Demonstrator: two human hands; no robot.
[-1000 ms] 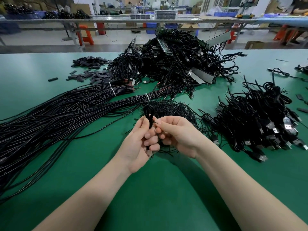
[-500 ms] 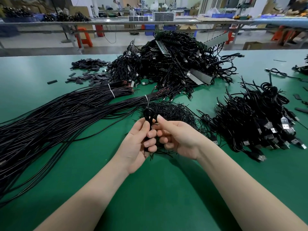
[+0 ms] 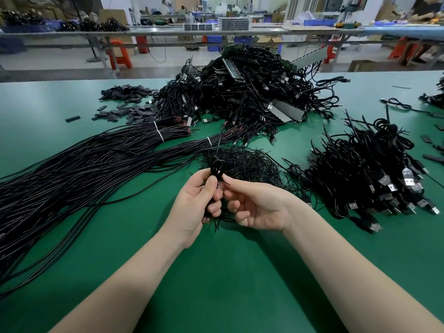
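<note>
Upright, a coiled thin black cable (image 3: 216, 168).
Left hand (image 3: 192, 207) grips it; right hand (image 3: 257, 207) pinches thin black wire tie (image 3: 225, 182) at three o'clock.

The counter (image 3: 240, 272) is covered in a matt, smooth green mat. The cables (image 3: 84, 169) are sheathed in smooth black plastic with a faint sheen, and the plugs (image 3: 408, 181) are capped in bright, glossy metal.

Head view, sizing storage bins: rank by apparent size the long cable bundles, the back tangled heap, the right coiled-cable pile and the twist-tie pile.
1. Long cable bundles.
2 and 3. Back tangled heap and right coiled-cable pile: they look alike, and the heap is farther away, so unsure.
4. Twist-tie pile.
</note>
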